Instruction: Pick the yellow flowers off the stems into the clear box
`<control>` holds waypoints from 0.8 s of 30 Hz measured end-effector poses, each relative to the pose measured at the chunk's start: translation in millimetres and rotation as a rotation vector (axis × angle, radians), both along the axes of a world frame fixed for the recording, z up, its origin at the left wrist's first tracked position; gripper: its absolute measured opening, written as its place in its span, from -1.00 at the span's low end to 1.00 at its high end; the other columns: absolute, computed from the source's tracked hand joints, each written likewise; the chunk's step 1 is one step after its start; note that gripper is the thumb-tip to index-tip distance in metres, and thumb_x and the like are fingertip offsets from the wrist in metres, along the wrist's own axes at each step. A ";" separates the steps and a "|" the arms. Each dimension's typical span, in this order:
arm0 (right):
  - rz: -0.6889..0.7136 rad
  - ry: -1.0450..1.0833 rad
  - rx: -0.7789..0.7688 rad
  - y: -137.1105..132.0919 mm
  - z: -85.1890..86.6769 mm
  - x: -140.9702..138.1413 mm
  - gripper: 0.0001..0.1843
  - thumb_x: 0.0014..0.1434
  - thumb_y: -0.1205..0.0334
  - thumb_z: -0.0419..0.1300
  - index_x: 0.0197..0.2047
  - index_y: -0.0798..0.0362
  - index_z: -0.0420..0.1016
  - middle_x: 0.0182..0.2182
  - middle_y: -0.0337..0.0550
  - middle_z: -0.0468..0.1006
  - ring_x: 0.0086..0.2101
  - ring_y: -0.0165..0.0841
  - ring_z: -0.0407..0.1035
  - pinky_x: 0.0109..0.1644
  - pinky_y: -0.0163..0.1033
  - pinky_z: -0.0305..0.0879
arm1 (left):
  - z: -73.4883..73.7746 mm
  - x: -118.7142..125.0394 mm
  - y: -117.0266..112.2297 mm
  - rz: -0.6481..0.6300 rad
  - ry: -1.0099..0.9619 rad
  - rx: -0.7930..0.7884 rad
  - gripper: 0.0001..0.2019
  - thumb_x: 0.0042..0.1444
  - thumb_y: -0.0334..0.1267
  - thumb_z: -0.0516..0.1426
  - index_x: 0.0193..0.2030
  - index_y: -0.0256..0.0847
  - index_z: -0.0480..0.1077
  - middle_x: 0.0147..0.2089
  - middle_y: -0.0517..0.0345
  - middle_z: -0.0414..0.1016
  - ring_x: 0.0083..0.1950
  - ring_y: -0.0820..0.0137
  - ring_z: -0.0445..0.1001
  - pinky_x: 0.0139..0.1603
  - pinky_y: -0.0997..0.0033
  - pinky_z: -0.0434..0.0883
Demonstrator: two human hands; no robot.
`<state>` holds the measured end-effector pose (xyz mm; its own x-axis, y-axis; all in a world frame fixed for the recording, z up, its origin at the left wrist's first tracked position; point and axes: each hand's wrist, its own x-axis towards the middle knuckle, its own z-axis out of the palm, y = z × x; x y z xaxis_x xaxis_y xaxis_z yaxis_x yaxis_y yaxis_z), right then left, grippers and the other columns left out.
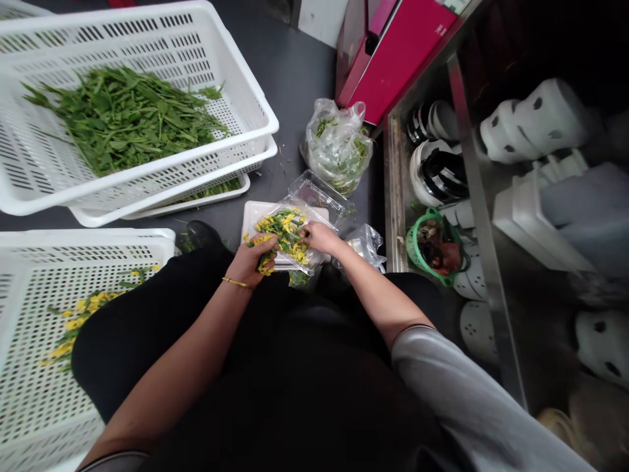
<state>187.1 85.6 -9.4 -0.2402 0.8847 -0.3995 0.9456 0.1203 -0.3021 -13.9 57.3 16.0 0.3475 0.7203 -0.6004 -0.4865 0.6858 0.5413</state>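
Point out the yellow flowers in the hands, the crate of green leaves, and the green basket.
yellow flowers (pixel 285 229): head view, middle of the pile.
crate of green leaves (pixel 255 108): head view, right rim.
green basket (pixel 413 259): head view, left rim.

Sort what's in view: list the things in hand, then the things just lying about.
In hand:
left hand gripping yellow flowers with green stems
right hand at the clear plastic wrap
white tray under the flowers

Lying about:
white crate of green leaves
white crate with flower scraps
plastic bag of greens
green basket
white clogs
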 end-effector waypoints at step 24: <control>-0.123 -0.128 -0.197 -3.3 -24.3 -41.2 -0.74 0.03 0.09 0.18 -0.29 0.08 0.54 -0.25 -0.05 0.55 -0.24 -0.26 0.42 -0.29 -0.32 0.26 | 16.9 -14.7 -7.9 0.085 -0.217 0.224 -0.77 -0.23 -0.29 0.29 -0.50 -0.29 0.31 -0.44 0.11 0.41 -0.61 0.61 0.21 -0.73 0.66 0.06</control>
